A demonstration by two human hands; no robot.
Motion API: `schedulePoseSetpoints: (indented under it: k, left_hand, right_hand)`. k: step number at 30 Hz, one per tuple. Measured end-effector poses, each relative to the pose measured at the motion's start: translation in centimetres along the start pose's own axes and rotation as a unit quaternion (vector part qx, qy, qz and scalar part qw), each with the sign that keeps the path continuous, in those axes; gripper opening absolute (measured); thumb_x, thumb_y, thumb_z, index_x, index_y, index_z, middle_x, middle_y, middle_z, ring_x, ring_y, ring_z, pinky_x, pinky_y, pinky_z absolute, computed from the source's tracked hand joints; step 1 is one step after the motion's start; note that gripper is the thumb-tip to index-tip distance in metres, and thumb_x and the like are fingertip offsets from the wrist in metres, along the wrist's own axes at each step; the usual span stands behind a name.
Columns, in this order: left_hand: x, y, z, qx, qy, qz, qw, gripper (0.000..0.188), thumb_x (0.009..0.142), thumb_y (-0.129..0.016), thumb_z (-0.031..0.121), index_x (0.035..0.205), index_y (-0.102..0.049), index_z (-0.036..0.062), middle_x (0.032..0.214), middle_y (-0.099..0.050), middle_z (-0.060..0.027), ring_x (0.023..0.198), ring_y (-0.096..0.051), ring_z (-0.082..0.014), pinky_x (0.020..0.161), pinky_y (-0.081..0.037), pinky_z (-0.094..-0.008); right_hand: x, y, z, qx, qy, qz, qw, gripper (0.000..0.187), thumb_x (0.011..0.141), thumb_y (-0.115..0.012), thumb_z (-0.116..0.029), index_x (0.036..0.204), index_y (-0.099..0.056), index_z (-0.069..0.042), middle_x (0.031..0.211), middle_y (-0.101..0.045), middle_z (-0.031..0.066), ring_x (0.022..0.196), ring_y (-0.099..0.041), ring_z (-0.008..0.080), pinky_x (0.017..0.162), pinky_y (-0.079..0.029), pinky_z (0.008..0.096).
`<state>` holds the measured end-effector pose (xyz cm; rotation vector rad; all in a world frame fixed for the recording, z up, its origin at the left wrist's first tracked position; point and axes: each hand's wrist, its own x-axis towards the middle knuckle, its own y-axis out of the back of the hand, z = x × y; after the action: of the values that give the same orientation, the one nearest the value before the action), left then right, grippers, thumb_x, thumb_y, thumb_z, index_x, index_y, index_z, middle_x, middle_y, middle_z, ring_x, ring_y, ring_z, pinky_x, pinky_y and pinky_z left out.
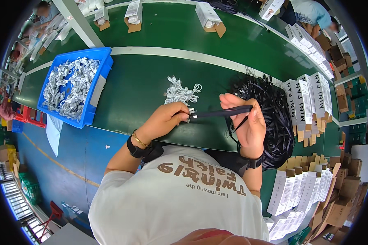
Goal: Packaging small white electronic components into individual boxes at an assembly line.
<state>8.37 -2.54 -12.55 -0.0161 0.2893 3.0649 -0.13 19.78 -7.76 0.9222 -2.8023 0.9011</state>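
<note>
A black lanyard [218, 113] is stretched level between my two hands, just above the near edge of the green table. My left hand [166, 119] pinches its end, where a small light-coloured fitting shows. The other end passes over my right hand [250, 126], held between the thumb and fingers, and a loose loop dangles below. Just beyond my left hand lies a small heap of white cables [180, 90]. Close by my right hand, a large tangled pile of black lanyards [276, 122] spills toward the table's edge.
At the left stands a blue tray [104, 63] of bundled white cables. White boxes [306, 98] line the right side, with more boxes [292, 192] nearer. Beyond a pale divider, open boxes [208, 16] lie on a green surface. Another person [313, 16] is at the far right.
</note>
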Motion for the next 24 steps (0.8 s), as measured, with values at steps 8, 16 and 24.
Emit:
schedulePoseSetpoints:
  k: [8, 16, 24]
  left_hand:
    - [-0.7, -0.2, -2.6, 0.417, -0.175, 0.1, 0.886, 0.015, 0.079, -0.067, 0.011, 0.094, -0.064, 0.007, 0.077, -0.058, -0.0086, 0.077, -0.056, -0.0292, 0.071, -0.045, -0.0399]
    - [0.1, -0.1, -1.1, 0.257, -0.204, 0.145, 0.933, 0.012, 0.081, -0.066, 0.004, 0.093, -0.066, 0.0053, 0.089, -0.059, -0.0063, 0.077, -0.057, -0.0226, 0.067, -0.047, -0.0314]
    - [2.9, -2.6, 4.3, -0.26, -0.004, -0.049, 0.964, 0.016, 0.086, -0.063, 0.002, 0.102, -0.06, 0.0008, 0.09, -0.058, -0.0023, 0.079, -0.054, -0.0089, 0.068, -0.046, -0.0237]
  right_hand:
    - [-0.5, 4.3, 0.8, 0.122, 0.079, 0.08, 0.986, 0.026, 0.099, -0.047, -0.029, 0.097, -0.053, -0.004, 0.082, -0.055, 0.0044, 0.064, -0.048, 0.0133, 0.068, -0.045, 0.0314]
    - [-1.7, 3.2, 3.3, -0.064, -0.049, 0.137, 0.987, 0.023, 0.1, -0.046, -0.021, 0.108, -0.058, -0.003, 0.078, -0.049, -0.0022, 0.055, -0.034, 0.0046, 0.05, -0.028, 0.0181]
    - [-1.2, 0.1, 3.5, -0.19, -0.031, -0.064, 0.979, 0.012, 0.098, -0.05, -0.017, 0.102, -0.052, -0.005, 0.08, -0.052, -0.0025, 0.058, -0.036, 0.0016, 0.05, -0.029, 0.0171]
